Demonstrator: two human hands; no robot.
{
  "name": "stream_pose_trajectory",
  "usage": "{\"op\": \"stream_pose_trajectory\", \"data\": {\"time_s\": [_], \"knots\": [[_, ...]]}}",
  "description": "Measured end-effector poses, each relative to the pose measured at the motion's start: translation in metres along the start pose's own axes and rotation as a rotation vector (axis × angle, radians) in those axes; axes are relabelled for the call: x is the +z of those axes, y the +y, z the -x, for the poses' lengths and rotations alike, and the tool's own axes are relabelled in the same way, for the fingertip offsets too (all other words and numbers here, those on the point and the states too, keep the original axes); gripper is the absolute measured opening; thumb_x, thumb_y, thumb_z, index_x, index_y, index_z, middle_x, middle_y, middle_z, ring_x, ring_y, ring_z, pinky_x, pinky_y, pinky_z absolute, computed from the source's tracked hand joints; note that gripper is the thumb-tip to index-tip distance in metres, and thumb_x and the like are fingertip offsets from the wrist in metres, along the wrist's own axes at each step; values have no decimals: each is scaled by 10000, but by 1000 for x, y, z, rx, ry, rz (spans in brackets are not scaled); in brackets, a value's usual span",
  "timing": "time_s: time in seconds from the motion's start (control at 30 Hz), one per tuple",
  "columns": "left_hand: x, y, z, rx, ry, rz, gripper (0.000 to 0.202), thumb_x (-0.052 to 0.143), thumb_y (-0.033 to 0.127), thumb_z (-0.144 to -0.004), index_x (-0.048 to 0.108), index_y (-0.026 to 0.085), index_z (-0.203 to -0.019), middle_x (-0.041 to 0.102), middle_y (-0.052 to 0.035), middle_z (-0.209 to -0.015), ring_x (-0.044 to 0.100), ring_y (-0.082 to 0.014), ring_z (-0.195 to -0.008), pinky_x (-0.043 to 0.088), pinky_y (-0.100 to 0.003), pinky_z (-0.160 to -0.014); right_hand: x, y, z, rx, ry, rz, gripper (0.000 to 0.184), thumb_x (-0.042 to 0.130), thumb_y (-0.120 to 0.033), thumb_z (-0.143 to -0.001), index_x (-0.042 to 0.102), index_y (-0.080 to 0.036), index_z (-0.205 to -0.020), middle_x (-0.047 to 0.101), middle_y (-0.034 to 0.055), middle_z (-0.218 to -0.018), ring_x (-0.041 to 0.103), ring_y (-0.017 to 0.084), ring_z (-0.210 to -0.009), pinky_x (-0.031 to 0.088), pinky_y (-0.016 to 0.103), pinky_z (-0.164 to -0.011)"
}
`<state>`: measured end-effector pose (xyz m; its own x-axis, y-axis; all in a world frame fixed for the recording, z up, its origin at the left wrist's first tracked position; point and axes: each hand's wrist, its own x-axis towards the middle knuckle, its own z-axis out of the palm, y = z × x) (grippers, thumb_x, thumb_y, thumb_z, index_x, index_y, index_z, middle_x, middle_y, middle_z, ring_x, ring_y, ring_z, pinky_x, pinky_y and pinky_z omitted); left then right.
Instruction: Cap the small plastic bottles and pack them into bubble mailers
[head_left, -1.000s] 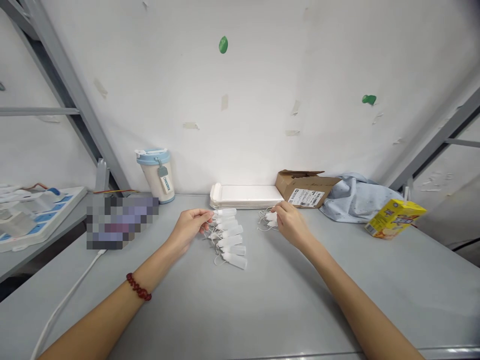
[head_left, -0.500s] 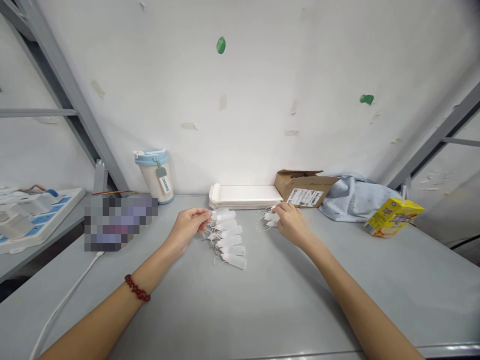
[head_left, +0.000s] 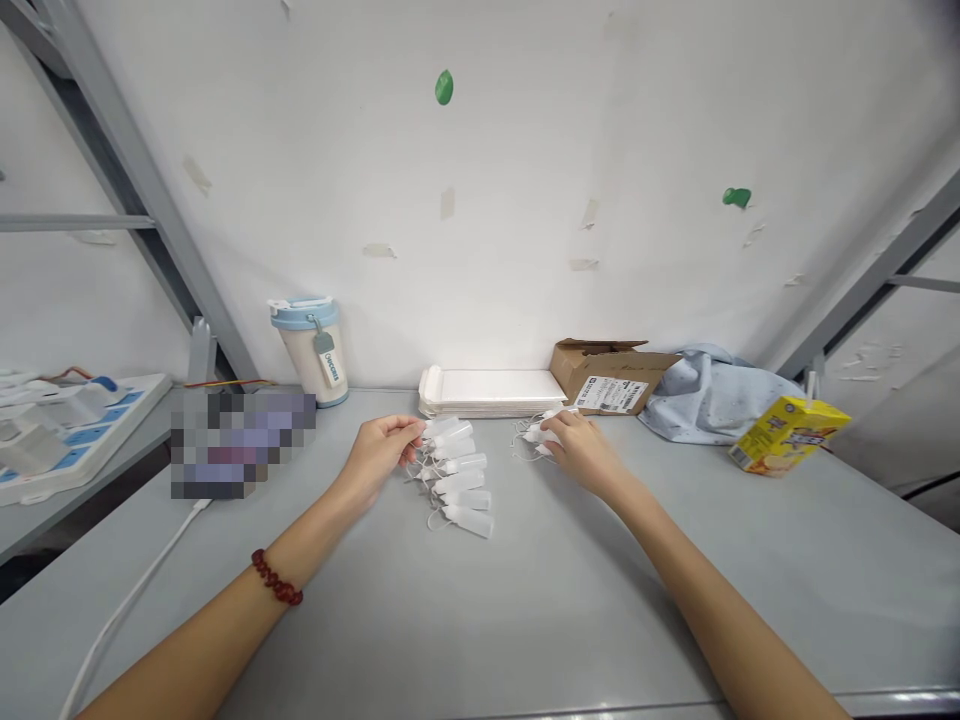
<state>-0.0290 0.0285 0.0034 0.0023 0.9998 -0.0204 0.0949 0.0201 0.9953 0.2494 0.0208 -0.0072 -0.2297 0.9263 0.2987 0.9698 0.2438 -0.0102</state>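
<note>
Several small translucent white bottles (head_left: 463,480) with thin white cord loops lie in a slanting row on the grey table. My left hand (head_left: 381,450) is closed in a pinch at the cap end of the farthest bottle (head_left: 442,428) in that row. To the right, a second small cluster of the same bottles (head_left: 538,433) lies near the stacked white trays. My right hand (head_left: 585,450) bends over this cluster, thumb and fingers closed around a bottle there. Its fingers partly cover that bottle.
Stacked white trays (head_left: 495,392) stand against the wall beside an opened cardboard box (head_left: 592,375). A light blue cloth (head_left: 709,395) and a yellow drink carton (head_left: 787,437) are at right. At left are a lidded cup (head_left: 311,355), a blurred-out device (head_left: 244,445) with a white cable, and a power strip (head_left: 82,430).
My right hand has shifted slightly at the right cluster, and a bottle there now sits a little differently. The left hand stays at the far end of the row.
</note>
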Motion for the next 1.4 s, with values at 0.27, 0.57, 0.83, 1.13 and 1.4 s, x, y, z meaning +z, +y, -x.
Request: {"op": "stream_pose_trajectory", "data": {"time_s": [0.27,0.57,0.83,1.13,1.4], "knots": [[2,1,2,12,-12,-4,270,656,404,-637,602,142,-671,549,10,-573,469,-90,-479,355,-209,-457,-4,-3,1,20,-2,-97,218,518,-93,-782,579,-176,-974,588,85,-974,590,171,-776,414,264,-646],[3,1,3,22,-15,3,268,650,406,-642,608,142,-674,553,14,-572,473,-86,-480,359,-206,-460,-5,-6,0,4,105,-240,162,447,-123,-829,550,-156,-949,548,88,-949,558,180,-833,438,285,-702],[6,5,8,39,3,-38,282,642,414,-646,621,143,-721,577,15,-582,478,-85,-476,344,-203,-455,-12,-15,2,-102,387,-400,107,446,-198,-854,542,-175,-896,554,81,-901,548,185,-789,438,313,-687],[17,8,18,105,-122,-128,244,582,373,-720,597,134,-772,541,27,-565,470,-76,-437,359,-188,-409,-25,-36,9,-89,424,-581,115,462,-262,-862,554,-193,-851,582,57,-843,528,163,-735,432,277,-635],[20,9,26,133,-299,-227,262,563,372,-745,603,144,-868,545,23,-587,493,-85,-462,383,-186,-420,-31,-50,15,11,337,-769,162,473,-314,-850,570,-191,-807,565,21,-723,504,136,-653,407,248,-563]]}}
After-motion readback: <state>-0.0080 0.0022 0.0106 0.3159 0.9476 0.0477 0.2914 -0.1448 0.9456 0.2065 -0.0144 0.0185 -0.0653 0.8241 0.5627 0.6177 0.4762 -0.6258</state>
